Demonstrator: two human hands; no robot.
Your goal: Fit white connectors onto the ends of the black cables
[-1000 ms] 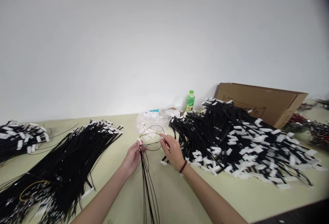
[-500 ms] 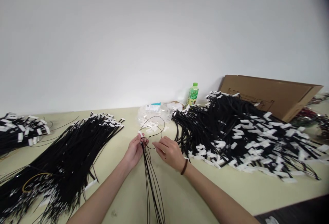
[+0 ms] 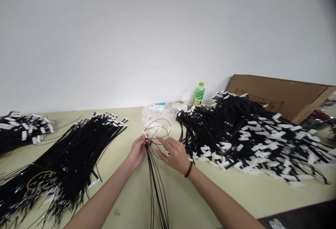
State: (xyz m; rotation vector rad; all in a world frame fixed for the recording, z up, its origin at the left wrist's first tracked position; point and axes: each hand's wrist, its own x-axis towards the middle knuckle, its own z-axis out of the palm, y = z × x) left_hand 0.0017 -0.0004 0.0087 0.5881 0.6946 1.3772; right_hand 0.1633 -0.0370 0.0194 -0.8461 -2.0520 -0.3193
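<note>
My left hand (image 3: 138, 151) is closed around a small white connector (image 3: 145, 134), pinched between thumb and fingers. Thin black wires (image 3: 156, 190) hang from it down toward the table's near edge, and a few of them loop up and to the right. My right hand (image 3: 175, 153) is beside these loops, thumb and index finger apart. Nothing shows clearly between its fingers; a wire loop passes close behind the fingertips.
Black cables with white connectors lie in a bundle (image 3: 70, 152) at left and a large heap (image 3: 252, 138) at right. A clear plastic bag (image 3: 159, 115) of small white parts, a green-capped bottle (image 3: 198, 94) and a cardboard box (image 3: 273, 96) stand along the wall.
My right thumb and index finger have spread from a pinch near the wires. The loops have shifted slightly right. My left hand keeps its hold on the connector.
</note>
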